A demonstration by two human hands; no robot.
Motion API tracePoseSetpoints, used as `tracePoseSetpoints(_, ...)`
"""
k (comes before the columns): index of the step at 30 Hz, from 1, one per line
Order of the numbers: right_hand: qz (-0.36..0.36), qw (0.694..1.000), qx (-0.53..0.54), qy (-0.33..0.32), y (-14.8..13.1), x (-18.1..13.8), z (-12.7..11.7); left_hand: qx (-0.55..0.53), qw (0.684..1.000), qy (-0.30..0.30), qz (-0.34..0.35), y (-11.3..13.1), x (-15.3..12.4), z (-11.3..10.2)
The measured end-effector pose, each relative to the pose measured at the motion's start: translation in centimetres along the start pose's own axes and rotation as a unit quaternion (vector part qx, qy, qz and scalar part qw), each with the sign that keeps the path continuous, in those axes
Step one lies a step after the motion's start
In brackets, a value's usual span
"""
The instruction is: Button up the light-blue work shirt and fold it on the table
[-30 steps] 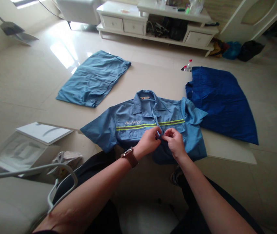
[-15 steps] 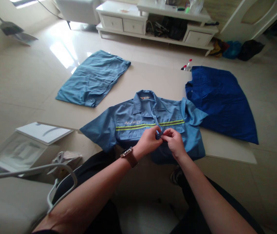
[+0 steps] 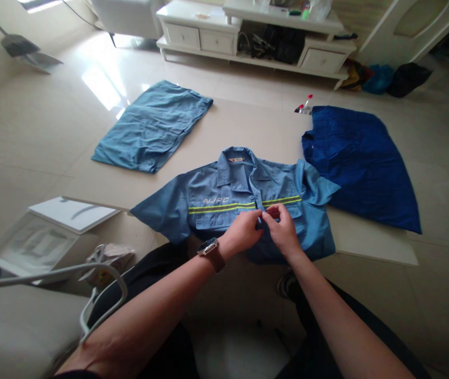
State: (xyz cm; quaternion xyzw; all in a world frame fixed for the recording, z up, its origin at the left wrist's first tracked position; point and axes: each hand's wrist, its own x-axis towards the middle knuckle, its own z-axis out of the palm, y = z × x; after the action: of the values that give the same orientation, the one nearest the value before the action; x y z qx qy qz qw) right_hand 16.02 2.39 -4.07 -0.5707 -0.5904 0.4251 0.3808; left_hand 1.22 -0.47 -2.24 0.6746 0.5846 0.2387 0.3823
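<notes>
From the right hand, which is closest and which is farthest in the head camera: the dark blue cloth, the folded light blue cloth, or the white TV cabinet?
Measured from the right hand:
1. Dark blue cloth, just to the right on the floor.
2. Folded light blue cloth, farther off to the left.
3. White TV cabinet, against the far wall at the top.

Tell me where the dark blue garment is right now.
In the head view, the dark blue garment lies flat at right, partly on the board, touching the right sleeve of the light blue work shirt that both hands pinch.
</notes>
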Motion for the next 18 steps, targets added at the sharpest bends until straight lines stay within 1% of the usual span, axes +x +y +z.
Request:
tracePoseSetpoints(2, -0.001, 1.000, -0.006, 0.012, 0.20, 0.03, 0.01, 0.005, 0.999, -0.030, 0.007, -0.10, -0.03, 0.09)
tracePoseSetpoints(5, -0.003, 1.000, -0.007, -0.002, 0.34, 0.04, -0.04, 0.020, 0.997, -0.063, 0.025, -0.20, -0.20, 0.27)
tracePoseSetpoints(9, -0.021, 0.999, -0.023, -0.020, 0.53, 0.06, -0.22, 0.044, 0.995, -0.085, 0.032, -0.33, -0.46, 0.60)
tracePoseSetpoints(14, -0.032, 0.997, -0.062, -0.043, 1.00, 0.27, -0.39, 0.048, 0.993, -0.102, 0.045, -0.49, -0.57, 0.73)
tracePoseSetpoints(16, -0.040, 0.996, -0.066, -0.034, 1.08, 0.35, -0.43, 0.048, 0.992, -0.108, 0.042, -0.40, -0.57, 0.50)
tracePoseSetpoints(18, -0.050, 0.997, -0.063, -0.016, 1.05, 0.39, -0.47, 0.041, 0.993, -0.111, 0.024, -0.29, -0.49, 0.04)
